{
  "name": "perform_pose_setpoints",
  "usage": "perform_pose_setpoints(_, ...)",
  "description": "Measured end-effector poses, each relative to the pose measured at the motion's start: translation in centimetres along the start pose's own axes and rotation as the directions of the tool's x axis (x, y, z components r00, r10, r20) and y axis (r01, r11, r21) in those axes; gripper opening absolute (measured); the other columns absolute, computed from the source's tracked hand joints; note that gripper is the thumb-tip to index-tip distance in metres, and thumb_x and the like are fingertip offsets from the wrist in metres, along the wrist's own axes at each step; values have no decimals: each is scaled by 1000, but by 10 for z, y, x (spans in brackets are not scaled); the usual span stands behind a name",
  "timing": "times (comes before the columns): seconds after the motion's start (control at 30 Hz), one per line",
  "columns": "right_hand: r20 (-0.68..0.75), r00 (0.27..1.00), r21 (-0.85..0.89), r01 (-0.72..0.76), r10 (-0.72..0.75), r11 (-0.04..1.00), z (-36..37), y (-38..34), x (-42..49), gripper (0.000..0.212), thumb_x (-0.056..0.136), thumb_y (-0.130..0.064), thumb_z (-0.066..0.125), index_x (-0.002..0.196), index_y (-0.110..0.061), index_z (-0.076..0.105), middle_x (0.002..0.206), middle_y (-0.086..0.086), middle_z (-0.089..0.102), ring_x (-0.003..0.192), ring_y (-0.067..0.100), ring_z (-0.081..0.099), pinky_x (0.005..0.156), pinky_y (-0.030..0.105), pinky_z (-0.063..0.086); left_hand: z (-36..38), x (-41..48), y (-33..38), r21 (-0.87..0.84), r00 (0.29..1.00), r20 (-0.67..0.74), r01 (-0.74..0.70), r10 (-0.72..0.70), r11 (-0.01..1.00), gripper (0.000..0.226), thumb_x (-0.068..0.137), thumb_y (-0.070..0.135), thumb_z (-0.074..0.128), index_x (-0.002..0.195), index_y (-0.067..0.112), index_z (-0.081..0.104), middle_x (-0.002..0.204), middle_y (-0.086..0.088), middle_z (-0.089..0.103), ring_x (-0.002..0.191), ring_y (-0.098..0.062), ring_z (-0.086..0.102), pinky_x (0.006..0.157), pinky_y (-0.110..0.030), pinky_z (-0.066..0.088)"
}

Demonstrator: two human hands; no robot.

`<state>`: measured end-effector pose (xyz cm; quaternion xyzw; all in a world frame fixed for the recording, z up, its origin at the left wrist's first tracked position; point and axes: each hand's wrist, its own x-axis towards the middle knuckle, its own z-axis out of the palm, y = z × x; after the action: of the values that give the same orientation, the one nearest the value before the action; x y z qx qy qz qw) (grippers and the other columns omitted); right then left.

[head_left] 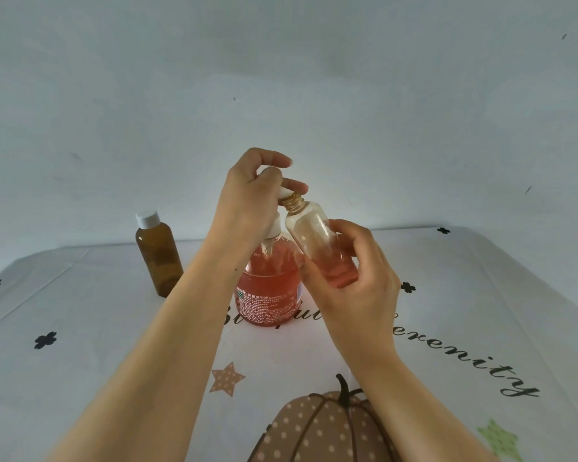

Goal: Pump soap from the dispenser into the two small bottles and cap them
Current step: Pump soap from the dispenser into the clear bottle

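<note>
A round soap dispenser (269,291) full of pink soap stands mid-table. My left hand (247,201) lies over its white pump head, fingers curled round it. My right hand (354,275) grips a small clear bottle (317,238), tilted, its open threaded neck right under the pump's nozzle. A little pink soap sits in the bottle's bottom. A small brown bottle (159,255) with a white cap stands upright to the left, apart from both hands.
The table is covered by a white cloth (97,345) printed with a pumpkin, stars, black flowers and script lettering. A plain pale wall rises just behind the table's far edge.
</note>
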<state>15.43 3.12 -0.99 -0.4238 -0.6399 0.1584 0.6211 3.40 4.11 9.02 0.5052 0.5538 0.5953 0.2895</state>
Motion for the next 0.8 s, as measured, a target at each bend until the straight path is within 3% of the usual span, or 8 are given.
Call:
perform_pose_setpoints(0.13, 18, 1000, -1, -14, 14, 1000, -1, 1, -1, 47, 75, -51, 72, 115, -31, 60, 99, -11, 64, 90, 3, 62, 74, 9, 46, 3, -3, -1, -33, 998, -25, -51, 50, 998, 35, 86, -1, 32, 97, 17, 60, 83, -4, 74, 75, -28, 68, 63, -41, 53)
perform_pose_setpoints(0.27, 50, 998, -33, -36, 38, 999, 0, 7, -3, 45, 75, -47, 74, 114, -29, 61, 97, -11, 64, 87, 5, 62, 73, 12, 47, 5, -5, -8, 23, 995, -32, -89, 89, 996, 33, 87, -1, 33, 89, 18, 59, 84, 0, 74, 80, -23, 70, 44, -26, 41)
perform_pose_setpoints(0.37, 46, 998, -45, -35, 37, 998, -1, 9, -2, 44, 75, -46, 75, 113, -28, 61, 98, -11, 65, 88, 5, 62, 73, 13, 47, 7, -4, -13, 65, 995, -22, -95, 97, 993, 32, 87, 0, 34, 85, 19, 60, 84, 2, 74, 83, -18, 70, 45, -24, 36)
perform_pose_setpoints(0.47, 46, 998, -29, -28, 30, 999, -1, 6, -1, 43, 77, -44, 78, 114, -29, 61, 99, -11, 65, 90, 4, 62, 74, 13, 47, 5, -3, -13, 87, 993, -35, -112, 116, 990, 32, 86, 2, 34, 83, 19, 61, 82, 4, 74, 86, -18, 68, 54, -33, 47)
perform_pose_setpoints(0.57, 21, 1000, -4, -2, 2, 1000, 0, 3, 0, 47, 78, -44, 81, 117, -27, 61, 98, -9, 65, 89, 6, 62, 74, 12, 47, 2, -2, -7, 50, 993, -47, -107, 109, 993, 29, 86, 3, 36, 84, 18, 61, 82, 3, 74, 88, -21, 68, 79, -46, 55)
perform_pose_setpoints(0.8, -8, 999, 6, 50, -50, 999, -2, 0, 1, 49, 79, -53, 75, 116, -25, 61, 100, -7, 65, 90, 7, 63, 73, 10, 47, -1, -3, 1, -101, 999, -43, -14, 10, 995, 28, 91, 4, 37, 87, 14, 63, 83, -4, 75, 94, -28, 68, 87, -51, 51)
